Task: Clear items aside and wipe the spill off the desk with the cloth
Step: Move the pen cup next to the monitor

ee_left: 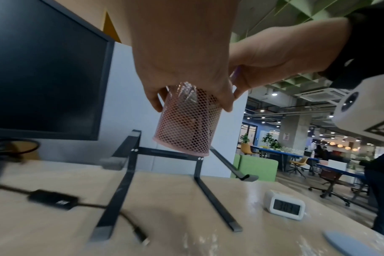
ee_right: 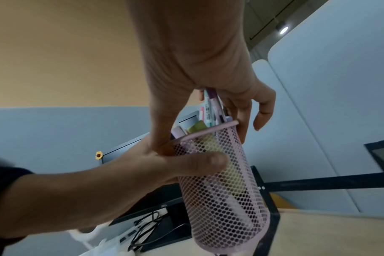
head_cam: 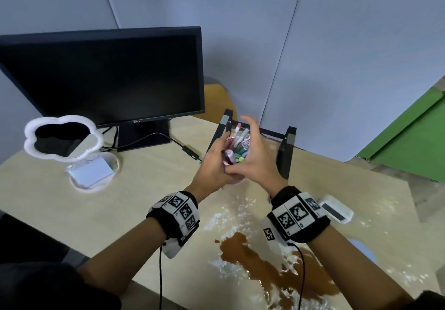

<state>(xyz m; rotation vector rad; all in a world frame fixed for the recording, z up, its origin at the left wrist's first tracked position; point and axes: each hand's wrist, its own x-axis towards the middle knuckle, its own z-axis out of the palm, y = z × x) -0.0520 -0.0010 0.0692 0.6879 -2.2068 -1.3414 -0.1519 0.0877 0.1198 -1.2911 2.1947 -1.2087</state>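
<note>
A pink mesh pen holder (head_cam: pixel 237 180) full of coloured pens (head_cam: pixel 239 149) hangs in the air above the desk, in front of the laptop stand. My left hand (head_cam: pixel 212 165) grips its wall from the left, thumb across the mesh (ee_right: pixel 208 161). My right hand (head_cam: pixel 257 160) arches over the top, thumb and curled fingers on the rim (ee_right: pixel 230 123). A brown spill (head_cam: pixel 260 264) with white smears lies on the desk under my wrists. A blue-grey cloth (head_cam: pixel 361 247) peeks out at the right edge.
A black laptop stand (head_cam: pixel 286 146) sits just behind the holder, and a white digital clock (head_cam: pixel 336 209) to its right. A monitor (head_cam: pixel 103 76), a cloud-shaped mirror (head_cam: pixel 60 138) and a cable with adapter (head_cam: pixel 192 153) occupy the left and back.
</note>
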